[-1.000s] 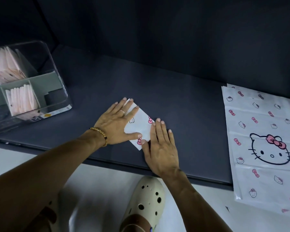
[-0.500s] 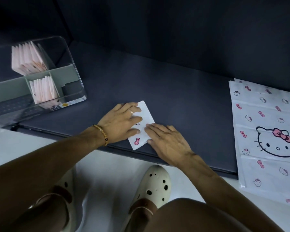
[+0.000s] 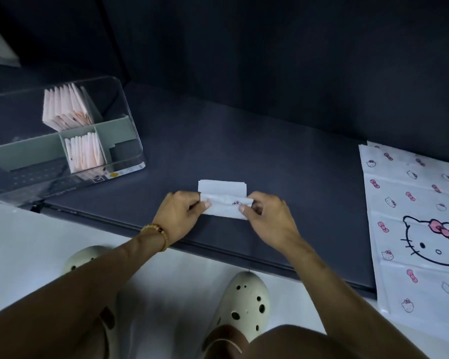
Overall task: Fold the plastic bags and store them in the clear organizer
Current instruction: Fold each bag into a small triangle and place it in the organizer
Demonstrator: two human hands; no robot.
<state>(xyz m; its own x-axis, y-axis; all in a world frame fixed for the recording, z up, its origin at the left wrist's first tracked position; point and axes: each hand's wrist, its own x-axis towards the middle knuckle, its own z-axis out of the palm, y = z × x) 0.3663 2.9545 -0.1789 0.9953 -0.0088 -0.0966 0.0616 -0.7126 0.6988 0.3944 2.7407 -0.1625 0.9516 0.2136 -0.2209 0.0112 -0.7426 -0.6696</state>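
Dark mat (image 3: 244, 151), small white folded bag (image 3: 224, 200), both hands pinching

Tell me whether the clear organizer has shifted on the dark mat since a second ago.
Cannot tell. The clear organizer sits further right in the picture, but the dark mat and the unfolded bags shifted too, so the head camera moved; it stays at the mat's left end.

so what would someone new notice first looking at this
Probably the two hands at the middle of the dark mat: the left hand and right hand each pinch an end of a small folded bag, turning its near edge over. Next, the big cat-face bags stacked flat at the right edge, and the clear organizer at far left with folded bags standing in it.
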